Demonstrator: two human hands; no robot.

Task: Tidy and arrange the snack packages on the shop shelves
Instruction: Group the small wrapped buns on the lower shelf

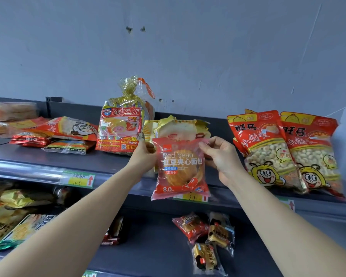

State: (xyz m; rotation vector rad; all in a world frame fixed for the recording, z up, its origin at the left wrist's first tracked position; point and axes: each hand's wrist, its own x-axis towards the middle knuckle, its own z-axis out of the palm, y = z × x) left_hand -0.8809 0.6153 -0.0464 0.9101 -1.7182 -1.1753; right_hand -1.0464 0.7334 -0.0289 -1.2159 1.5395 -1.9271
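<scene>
Right behind our two grips, yellow bread packs (pixel 180 126) crowd the upper shelf (pixel 48 154). A tall red cake bag (pixel 120 128) stands just beside our left grip (pixel 146 156), and two red bun bags (pixel 268 148) lean beyond our right grip (pixel 222 158). Between both grips hangs the red bean bread pack (pixel 181 168), each grip pinching a top corner.

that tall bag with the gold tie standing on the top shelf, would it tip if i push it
The tall bag stands upright on the top shelf, taller than wide, so a push near its tied neck would likely topple it. Its film looks thin and crinkly, so it should flex rather than stay stiff. The small cakes inside suggest it is light.
</scene>
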